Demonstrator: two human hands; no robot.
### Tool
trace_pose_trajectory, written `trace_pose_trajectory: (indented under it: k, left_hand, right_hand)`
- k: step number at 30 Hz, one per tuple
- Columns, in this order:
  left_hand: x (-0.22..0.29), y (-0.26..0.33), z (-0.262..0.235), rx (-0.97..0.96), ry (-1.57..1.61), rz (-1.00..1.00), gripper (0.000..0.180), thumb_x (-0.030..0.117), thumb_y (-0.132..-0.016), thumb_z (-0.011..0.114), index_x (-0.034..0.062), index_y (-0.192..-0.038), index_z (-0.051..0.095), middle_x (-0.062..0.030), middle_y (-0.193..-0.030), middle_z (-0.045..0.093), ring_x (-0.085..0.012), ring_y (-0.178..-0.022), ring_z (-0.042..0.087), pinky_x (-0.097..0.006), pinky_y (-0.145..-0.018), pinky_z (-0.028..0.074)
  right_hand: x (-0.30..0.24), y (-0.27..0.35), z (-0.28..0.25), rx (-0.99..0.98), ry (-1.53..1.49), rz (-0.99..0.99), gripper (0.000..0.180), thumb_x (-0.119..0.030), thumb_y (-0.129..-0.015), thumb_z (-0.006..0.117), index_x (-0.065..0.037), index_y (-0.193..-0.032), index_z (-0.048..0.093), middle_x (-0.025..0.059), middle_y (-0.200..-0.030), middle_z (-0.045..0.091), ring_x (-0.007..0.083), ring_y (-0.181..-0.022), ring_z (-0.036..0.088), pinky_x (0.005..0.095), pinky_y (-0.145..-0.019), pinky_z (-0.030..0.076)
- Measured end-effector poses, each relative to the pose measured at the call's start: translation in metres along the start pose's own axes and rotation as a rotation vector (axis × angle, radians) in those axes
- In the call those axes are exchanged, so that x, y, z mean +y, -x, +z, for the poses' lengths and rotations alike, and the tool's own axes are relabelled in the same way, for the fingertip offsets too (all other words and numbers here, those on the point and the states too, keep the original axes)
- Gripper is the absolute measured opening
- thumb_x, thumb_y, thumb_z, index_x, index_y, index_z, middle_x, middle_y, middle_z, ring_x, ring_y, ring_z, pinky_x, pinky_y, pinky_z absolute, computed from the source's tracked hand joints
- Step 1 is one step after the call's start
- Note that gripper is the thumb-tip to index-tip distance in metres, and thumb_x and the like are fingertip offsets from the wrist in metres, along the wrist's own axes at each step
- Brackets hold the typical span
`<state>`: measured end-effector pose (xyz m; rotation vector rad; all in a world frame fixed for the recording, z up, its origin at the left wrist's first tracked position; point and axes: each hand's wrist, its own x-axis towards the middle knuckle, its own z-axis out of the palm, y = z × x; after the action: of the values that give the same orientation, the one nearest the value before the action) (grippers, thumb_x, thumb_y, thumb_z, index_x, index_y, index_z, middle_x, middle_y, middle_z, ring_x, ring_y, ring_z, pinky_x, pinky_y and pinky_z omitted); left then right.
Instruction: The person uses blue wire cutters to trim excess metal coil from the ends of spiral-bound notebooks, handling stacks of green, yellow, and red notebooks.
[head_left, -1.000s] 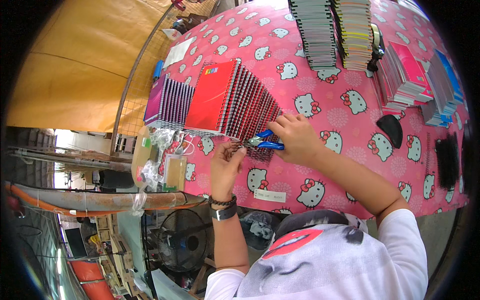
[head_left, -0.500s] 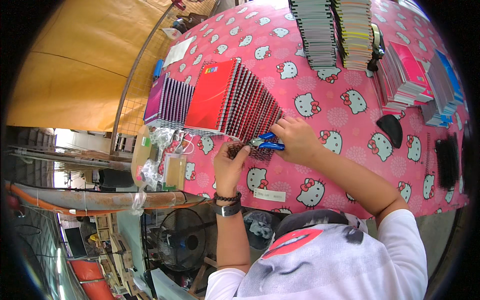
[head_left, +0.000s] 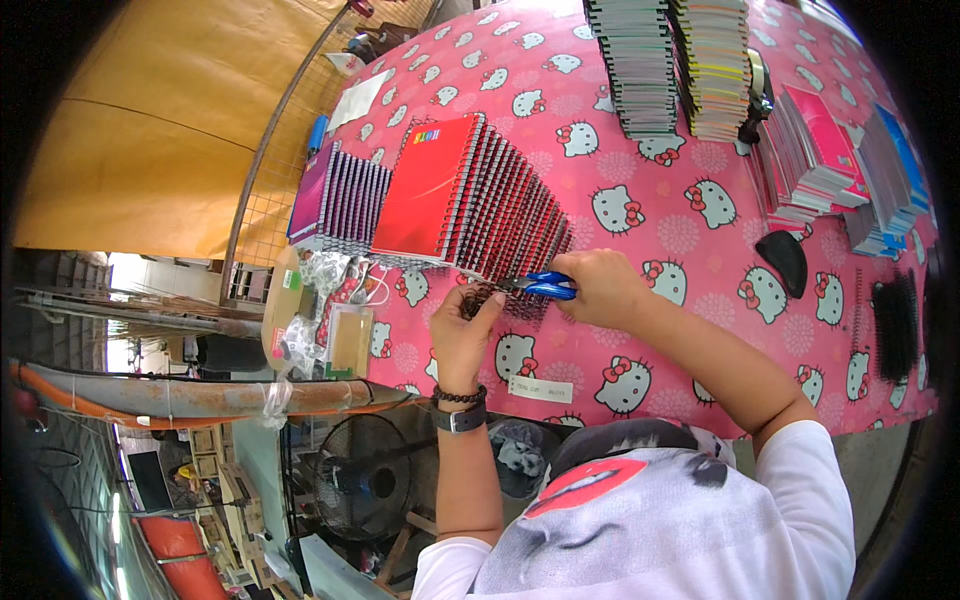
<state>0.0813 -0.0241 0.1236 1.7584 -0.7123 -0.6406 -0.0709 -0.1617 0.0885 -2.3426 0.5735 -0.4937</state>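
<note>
My right hand (head_left: 598, 285) is closed round the blue handles of a pair of cutting pliers (head_left: 548, 285). Their jaws point left, at the near end of the coil bindings on a stack of red spiral notebooks (head_left: 425, 190). My left hand (head_left: 465, 325) is closed in a pinch beside the plier tips, at the dark coil ends. What its fingertips hold is too small to make out for certain. Loose-looking black coil ends (head_left: 525, 304) stick out below the stack, between my hands. A purple stack of spiral notebooks (head_left: 338, 195) stands just left of the red one.
Tall stacks of bound notebooks (head_left: 635, 70) stand at the far side. Pink booklets (head_left: 815, 140) and blue booklets (head_left: 890, 170) lie at the right, near a black mouse-shaped object (head_left: 781, 262) and black coils (head_left: 893, 325). A paper label (head_left: 541, 389) lies at the table's near edge.
The plier handles have closed together, where they stood apart before. My right hand has squeezed and moved slightly; my left hand stays pinched near the coil ends.
</note>
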Motion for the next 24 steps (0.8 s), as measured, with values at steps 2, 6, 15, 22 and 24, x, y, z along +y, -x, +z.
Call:
trace_pose_trajectory:
  k: [2, 6, 15, 22, 24]
  left_hand:
    - [-0.001, 0.0, -0.001, 0.009, 0.018, 0.005, 0.019, 0.011, -0.08, 0.069, -0.0006, -0.092, 0.06, -0.0007, -0.068, 0.056, -0.0061, -0.051, 0.048, -0.02, -0.046, 0.036]
    - [-0.003, 0.001, 0.0, 0.021, 0.119, -0.032, 0.016, 0.009, -0.081, 0.066, -0.0008, -0.092, 0.06, -0.0011, -0.068, 0.056, -0.0064, -0.051, 0.047, -0.021, -0.046, 0.037]
    - [-0.019, -0.004, -0.001, 0.03, 0.058, 0.054, 0.02, 0.008, -0.082, 0.064, -0.0016, -0.099, 0.059, -0.0026, -0.08, 0.062, -0.0071, -0.062, 0.05, -0.022, -0.056, 0.041]
    - [-0.111, 0.03, -0.015, 0.107, 0.041, 0.203, 0.024, 0.002, -0.08, 0.051, 0.001, -0.103, 0.056, -0.0066, -0.09, 0.058, -0.0142, -0.078, 0.053, -0.027, -0.069, 0.043]
    - [-0.136, 0.051, 0.008, 0.063, -0.317, 0.376, 0.027, 0.006, -0.077, 0.055, 0.0036, -0.105, 0.057, -0.011, -0.098, 0.056, -0.0229, -0.089, 0.053, -0.033, -0.079, 0.042]
  right_hand:
    - [0.002, 0.001, -0.001, 0.104, 0.077, -0.072, 0.036, -0.02, -0.061, 0.072, -0.006, -0.09, 0.056, 0.0099, -0.079, 0.057, 0.0301, -0.077, 0.059, 0.0409, -0.067, 0.047]
    - [0.004, 0.002, 0.002, 0.312, 0.254, -0.215, 0.036, -0.021, -0.062, 0.074, -0.007, -0.09, 0.055, 0.009, -0.086, 0.058, 0.0289, -0.086, 0.059, 0.0395, -0.071, 0.046]
    - [0.009, 0.006, 0.006, 0.173, 0.079, -0.096, 0.03, -0.018, -0.065, 0.071, -0.006, -0.087, 0.055, 0.0107, -0.078, 0.057, 0.029, -0.077, 0.06, 0.0402, -0.067, 0.048]
    - [0.067, 0.043, -0.004, 0.404, -0.226, 0.218, 0.04, -0.013, -0.07, 0.069, -0.003, -0.107, 0.058, 0.0136, -0.093, 0.062, 0.0286, -0.084, 0.062, 0.036, -0.071, 0.05]
    - [0.105, 0.066, -0.006, 0.51, -0.173, 0.234, 0.04, -0.013, -0.071, 0.069, -0.003, -0.108, 0.057, 0.0139, -0.095, 0.062, 0.0278, -0.086, 0.062, 0.0348, -0.073, 0.049]
